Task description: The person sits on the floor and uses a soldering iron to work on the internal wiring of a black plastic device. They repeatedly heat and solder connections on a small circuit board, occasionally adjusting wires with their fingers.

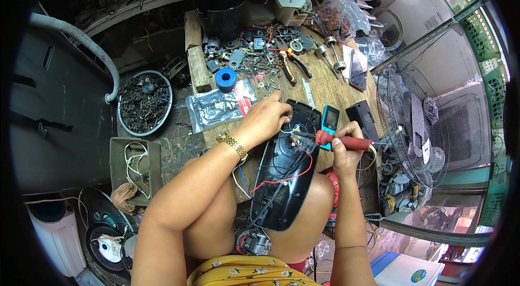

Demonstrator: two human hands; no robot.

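My left hand (265,115), watch at the wrist, pinches a thin pale wire (284,130) above a black plastic housing (281,188). My right hand (346,153) grips a red-handled soldering iron (357,142), its dark tip over a small component (296,132) in the housing. A red wire (303,172) loops across the housing, among black wires. A blue phone-like device (330,118) lies behind the iron. A small motor (253,242) sits between my legs at the housing's lower end.
The wooden bench (216,140) holds parts (244,53), pliers (292,67), a blue roll (225,79) and a plastic package (211,110). A basin of scraps (145,103) and a bin (135,167) are left; a wire fan guard (411,123) stands right; a black bucket (219,10) is behind.
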